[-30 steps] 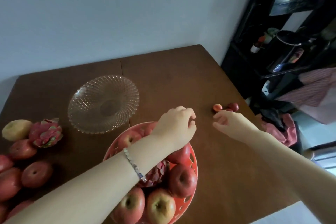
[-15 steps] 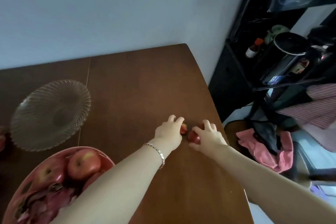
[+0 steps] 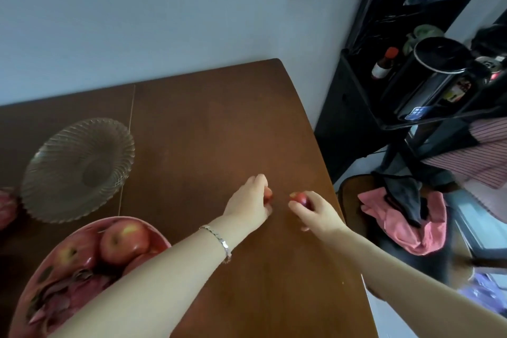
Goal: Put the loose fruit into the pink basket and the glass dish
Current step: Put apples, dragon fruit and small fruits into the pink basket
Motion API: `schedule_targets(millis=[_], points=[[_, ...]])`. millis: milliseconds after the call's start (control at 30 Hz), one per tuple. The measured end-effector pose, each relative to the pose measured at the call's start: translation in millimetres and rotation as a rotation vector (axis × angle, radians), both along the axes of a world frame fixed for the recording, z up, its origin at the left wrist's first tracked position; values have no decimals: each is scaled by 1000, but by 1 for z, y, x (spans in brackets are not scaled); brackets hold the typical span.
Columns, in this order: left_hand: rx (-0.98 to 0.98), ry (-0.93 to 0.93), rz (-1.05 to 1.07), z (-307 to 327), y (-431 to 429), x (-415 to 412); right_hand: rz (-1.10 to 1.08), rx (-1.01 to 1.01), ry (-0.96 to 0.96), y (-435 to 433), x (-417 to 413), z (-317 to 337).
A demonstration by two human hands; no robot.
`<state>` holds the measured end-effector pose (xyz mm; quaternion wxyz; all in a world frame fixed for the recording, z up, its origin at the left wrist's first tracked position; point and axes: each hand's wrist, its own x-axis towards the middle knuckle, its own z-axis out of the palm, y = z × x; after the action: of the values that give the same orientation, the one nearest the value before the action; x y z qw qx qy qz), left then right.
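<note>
Head view: I am watching the left hand curling its fingers round one small red fruit mid-counter, the right hand pinching a second small red fruit just beside. The pink basket is sitting at 7 o'clock, the glass dish at 9. The bottle label at 2 o'clock is showing too blurred to read.

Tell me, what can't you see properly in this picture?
All in the head view:
1. Small red fruit in the left hand: mostly hidden behind its fingers.
2. Pink basket: near side covered by the left forearm, cut off by the bottom edge.
3. Pink thing at the left edge: cut off, too little to name.
</note>
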<state>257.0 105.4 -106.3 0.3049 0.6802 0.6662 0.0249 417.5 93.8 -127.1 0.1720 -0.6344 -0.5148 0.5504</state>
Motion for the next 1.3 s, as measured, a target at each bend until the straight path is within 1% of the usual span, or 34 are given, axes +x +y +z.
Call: schedule_targets(millis=[33,67,100,267,333,500,600,700,800,900,967,1067,1133,1233,1300], points=[[25,-38,17,8,-6,-5,-69,-127,154,-2,-2,8],[47,-70,31,17,-15,-14,-112,-213,278,-6,-6,15],[74,-99,48,26,-25,-26,-113,-246,350,-11,-13,23],[214,-250,151,72,-80,-95,77,-204,448,-39,-54,61],[254,-254,180,84,-104,-131,143,-162,434,-56,-80,75],[299,-162,214,84,-161,-223,133,-10,323,-99,-153,89],[358,-159,213,76,-177,-259,120,74,190,-120,-192,88],[353,-140,187,71,-168,-267,107,129,55,-134,-217,85],[280,-64,94,66,-154,-265,97,216,-63,-148,-233,85],[217,28,-24,62,-148,-261,84,253,-103,-161,-239,88],[204,24,-53,61,-150,-262,93,276,-162,-166,-243,91],[186,-37,-76,58,-156,-267,148,334,-317,-160,-254,92],[185,-86,-37,57,-162,-270,217,359,-413,-151,-264,91],[184,-108,-7,56,-171,-272,387,350,-605,-136,-278,85],[164,-122,-12,58,-176,-272,446,325,-660,-133,-282,82]])
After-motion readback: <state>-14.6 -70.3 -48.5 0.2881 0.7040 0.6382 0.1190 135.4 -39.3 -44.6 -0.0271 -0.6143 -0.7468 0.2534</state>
